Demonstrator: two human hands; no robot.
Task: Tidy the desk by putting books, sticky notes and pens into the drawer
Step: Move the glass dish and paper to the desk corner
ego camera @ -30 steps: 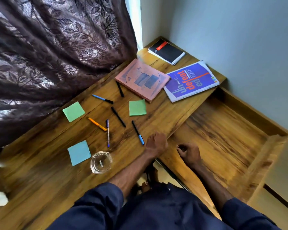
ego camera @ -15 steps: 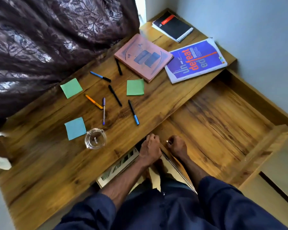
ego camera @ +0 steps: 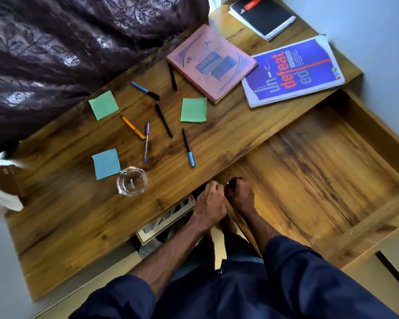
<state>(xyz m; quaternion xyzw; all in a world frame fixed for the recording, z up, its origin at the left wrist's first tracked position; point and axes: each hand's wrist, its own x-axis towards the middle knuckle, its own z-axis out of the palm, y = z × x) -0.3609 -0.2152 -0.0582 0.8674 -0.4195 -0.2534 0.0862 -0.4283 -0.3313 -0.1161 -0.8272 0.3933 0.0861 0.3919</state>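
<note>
Three books lie at the desk's far end: a pink book, a purple "undefeated" book and a black notebook. Two green sticky notes and a blue sticky note lie among several pens, such as an orange pen and a blue-capped pen. To the right, the wide wooden drawer stands open and bare. My left hand and my right hand are side by side at the drawer's near left corner, fingers curled. What they grip is hidden.
A glass ashtray stands near the desk's front edge beside the blue note. A dark curtain hangs along the desk's left side. A framed picture shows under the desk edge. A wall bounds the right side.
My left hand has slid off the desktop to its front edge. My right hand has come closer, so both now meet at the drawer's corner. The view has tilted downward.
</note>
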